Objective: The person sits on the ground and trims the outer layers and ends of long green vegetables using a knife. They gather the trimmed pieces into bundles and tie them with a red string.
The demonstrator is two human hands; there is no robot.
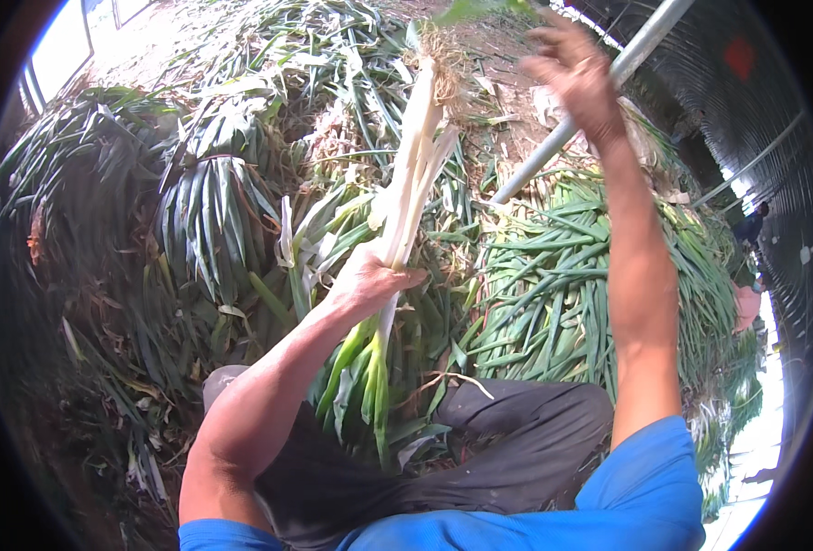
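Note:
A small bunch of green onions (413, 165) is in my left hand (370, 280), whose fingers are closed round the pale stalks. The rooty ends point up and away from me, and the green leaves hang down toward my lap. Out at the upper right is my right hand (576, 81), raised with its fingers apart and slightly blurred. Close to its fingertips, at the top edge, is a blurred green leaf (480, 9); I cannot tell whether the hand touches it.
A slanting metal pole (553, 142) stands beside my right hand. At the right lies a large heap of green onions (549, 275). Tied bundles (214, 216) are piled at the left, and loose leaves (269, 64) cover the ground ahead. My dark-trousered legs (526, 418) are folded close in front.

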